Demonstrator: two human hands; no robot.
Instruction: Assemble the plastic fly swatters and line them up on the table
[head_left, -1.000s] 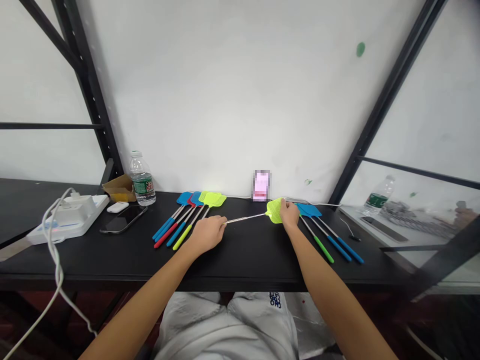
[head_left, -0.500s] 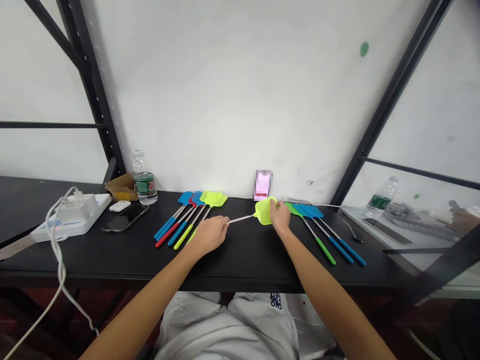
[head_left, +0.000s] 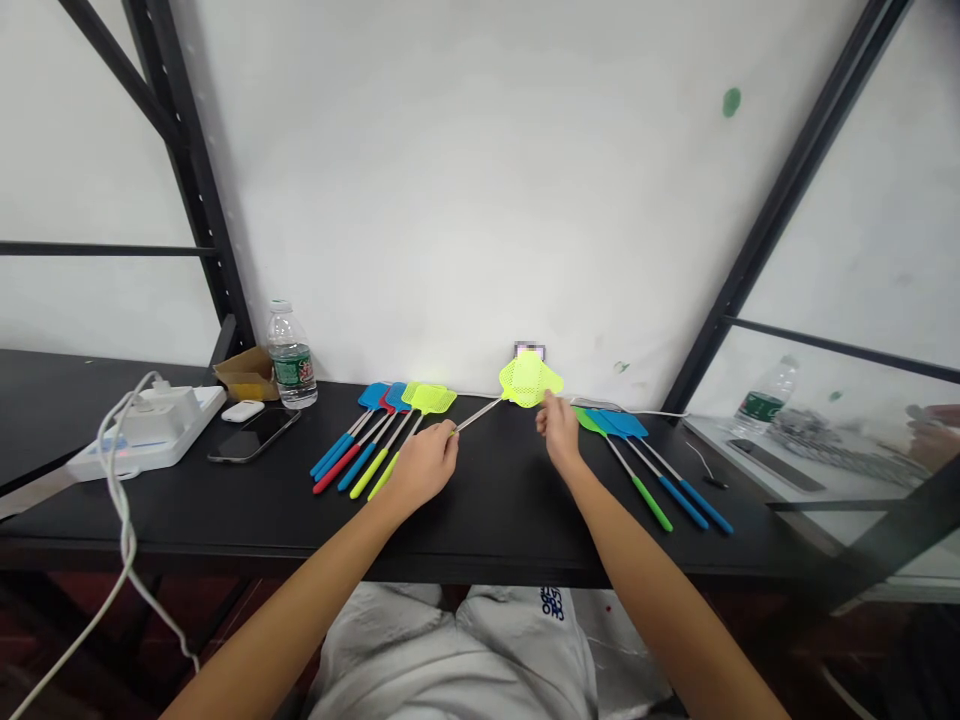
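My left hand (head_left: 427,462) is closed around the handle end of a yellow-green fly swatter, its thin metal rod slanting up to the right. The swatter's perforated head (head_left: 525,380) is tilted up in front of a pixelated phone and looks smeared by motion. Just below the head's right edge is my right hand (head_left: 559,430), its fingers curled with nothing visible in them; whether a fingertip touches the edge I cannot tell. Left of my left hand lies a fanned group of blue, red and yellow-green fly swatters (head_left: 375,440). Green and blue fly swatters (head_left: 637,470) lie right of my right hand.
On the left of the black table (head_left: 495,540) are a white power strip (head_left: 180,440) with cables, a dark phone (head_left: 255,436), a white earbud case (head_left: 243,410), a cardboard box (head_left: 246,376) and a water bottle (head_left: 291,360). A white wall rises behind.
The held swatter's head has swung up and slightly left, out of my right hand's grasp. My right hand has curled its fingers below it. My left hand keeps its hold.
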